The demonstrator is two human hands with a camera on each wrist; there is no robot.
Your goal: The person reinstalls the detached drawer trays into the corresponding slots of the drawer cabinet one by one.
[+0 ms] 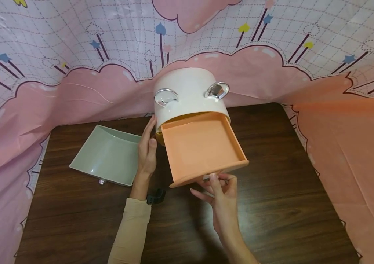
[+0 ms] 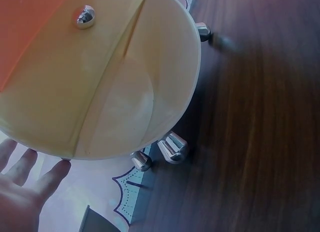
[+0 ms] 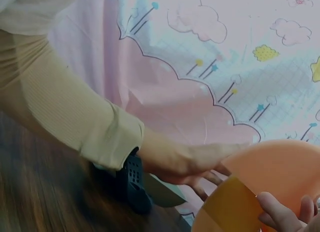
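Observation:
A white rounded cabinet (image 1: 188,82) with two silver ear-like rings stands at the back of the table. Its orange drawer (image 1: 200,146) is pulled far out toward me, with nothing inside. Under its front edge, my right hand (image 1: 223,201) pinches the drawer at its knob, which the fingers mostly hide. With extended fingers, my left hand (image 1: 147,150) rests against the cabinet's left side. Below the orange drawer, a yellow drawer (image 2: 65,77) with a silver knob sits in the cabinet. The lowest compartment (image 2: 125,102) is bare.
A grey-green drawer (image 1: 111,154) with a silver knob lies on the dark wooden table (image 1: 272,205), left of my left hand. Silver feet (image 2: 172,147) hold the cabinet up. Patterned pink and white cloth (image 1: 114,88) hangs behind and beside the table.

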